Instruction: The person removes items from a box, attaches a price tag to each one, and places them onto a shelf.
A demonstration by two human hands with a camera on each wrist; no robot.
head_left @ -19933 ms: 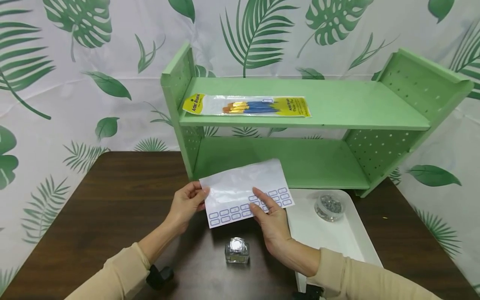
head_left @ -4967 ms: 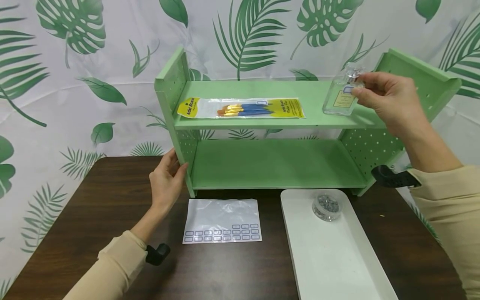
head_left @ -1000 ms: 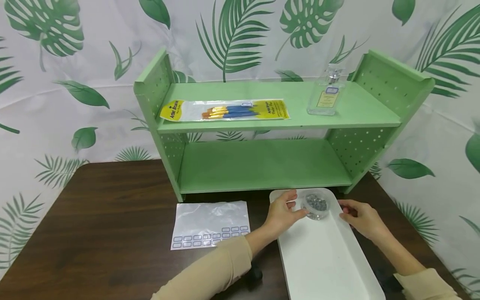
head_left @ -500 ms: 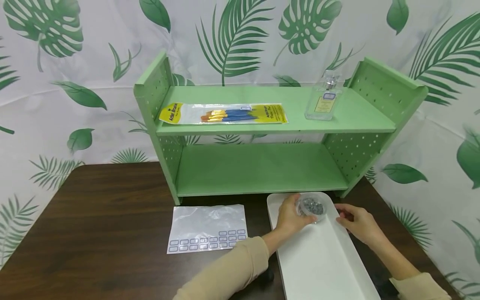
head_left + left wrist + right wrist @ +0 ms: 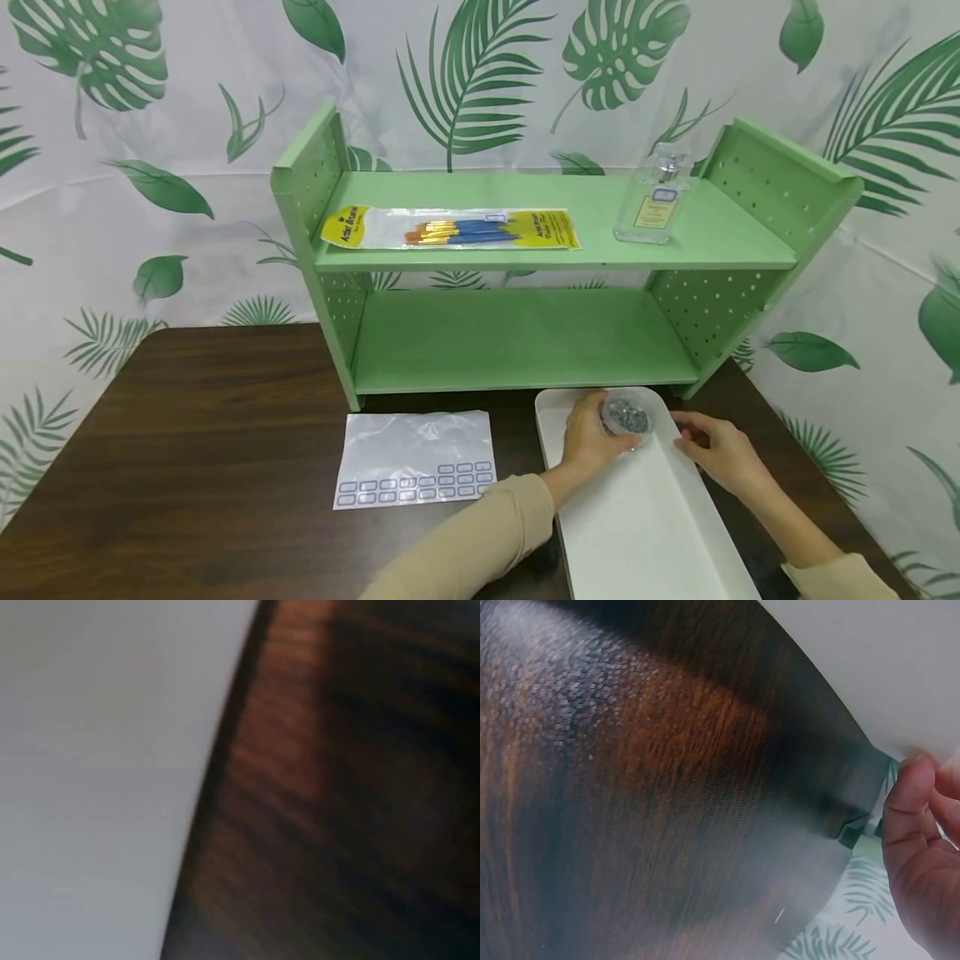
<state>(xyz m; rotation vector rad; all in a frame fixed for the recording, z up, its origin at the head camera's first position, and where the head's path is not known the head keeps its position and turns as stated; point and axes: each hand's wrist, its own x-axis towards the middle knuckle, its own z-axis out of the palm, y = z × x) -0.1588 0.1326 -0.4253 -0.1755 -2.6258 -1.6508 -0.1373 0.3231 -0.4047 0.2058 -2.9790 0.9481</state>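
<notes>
My left hand [image 5: 588, 435] holds a small round clear tub [image 5: 627, 414] of silvery-grey bits, thumb at its front and fingers around its left side. The tub is at the far end of a white tray [image 5: 660, 533]. My right hand [image 5: 716, 450] is at the outside of the tray's right edge, its fingers loosely curled. In the right wrist view, those fingertips [image 5: 917, 769] are right at the tray's side. The left wrist view has only the blurred tray [image 5: 97, 780] and dark table, with no hand in it.
Behind stands a green two-level shelf [image 5: 525, 337]. Its upper board bears a packet of artist brushes [image 5: 450, 229] and a glass perfume bottle [image 5: 654, 204], each with a small blue-edged label. A sheet of such labels [image 5: 412, 450] lies on the dark table [image 5: 187, 433].
Over the last second my left hand has closed round the tub; the right has stayed by the tray. Since the older frames, the label sheet was laid down and the perfume bottle placed on the shelf.
</notes>
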